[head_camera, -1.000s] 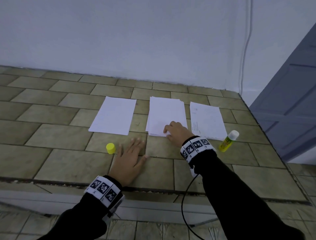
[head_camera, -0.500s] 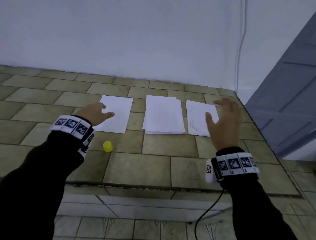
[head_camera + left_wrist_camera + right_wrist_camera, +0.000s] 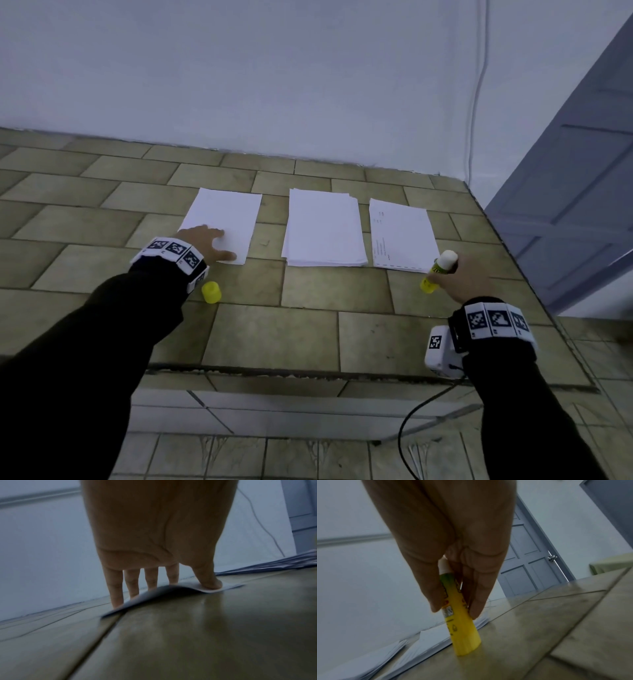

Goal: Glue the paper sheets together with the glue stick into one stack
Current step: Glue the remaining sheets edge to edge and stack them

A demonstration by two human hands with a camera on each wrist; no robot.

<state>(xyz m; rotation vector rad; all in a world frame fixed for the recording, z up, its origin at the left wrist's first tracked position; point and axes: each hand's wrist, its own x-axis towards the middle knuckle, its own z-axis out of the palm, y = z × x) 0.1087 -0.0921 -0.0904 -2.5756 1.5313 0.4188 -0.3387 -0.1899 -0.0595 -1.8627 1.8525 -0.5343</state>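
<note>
Tiled in dull green-brown, the desk (image 3: 308, 335) is set against a pale wall, with a grey door off to the right. Three lots of paper are laid in a row: a single sheet (image 3: 226, 222) on the left, a thicker pile (image 3: 323, 229) in the middle, and a printed sheet (image 3: 400, 236) on the right. A yellow cap (image 3: 211, 292) is left standing on the tiles near the left wrist.

The single sheet is pressed down by the left hand (image 3: 205, 241), fingers straight and spread, thumb on the near corner; in the left wrist view the near edge is seen bowed up between thumb and fingers. The glue stick (image 3: 438, 270) is pinched by the right hand (image 3: 462, 277), its yellow base on the desk just beside the printed sheet's near corner, its white glue end uncapped.

Several risks are judged likely. If the left hand is drawn inward, the bowed edge could be creased or the sheet slid out of line. Glue could be smeared on the tiles, so that paper is stuck to the desk. The loose cap could be knocked off by the sleeve. Uneven gluing near edges could leave corners lifting in the stack.
</note>
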